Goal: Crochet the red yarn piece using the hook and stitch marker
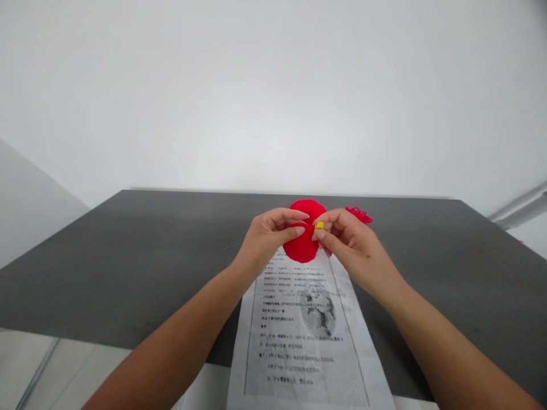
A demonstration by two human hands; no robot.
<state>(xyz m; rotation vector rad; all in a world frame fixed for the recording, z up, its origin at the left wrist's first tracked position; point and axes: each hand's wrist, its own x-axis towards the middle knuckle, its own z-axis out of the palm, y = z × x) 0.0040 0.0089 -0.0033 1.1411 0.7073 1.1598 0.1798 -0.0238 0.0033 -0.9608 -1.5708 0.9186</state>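
Note:
A red round piece [301,249], which looks knitted or crocheted, is folded or pinched across its middle between my two hands. My left hand [267,236] grips it from the left, thumb and fingertips closed on the fold. Opposite, my right hand [348,236] is pinched around a small yellow object [319,226] at the right edge of the red piece. Its exact kind is too small to make out. Part of the red fabric lies hidden behind the fingers.
Below my hands a printed sheet [294,347] with text and a grey picture extends over the near edge of the dark table [149,256]. Red yarn [359,214] lies behind my right hand. A white wall [273,97] rises behind the table.

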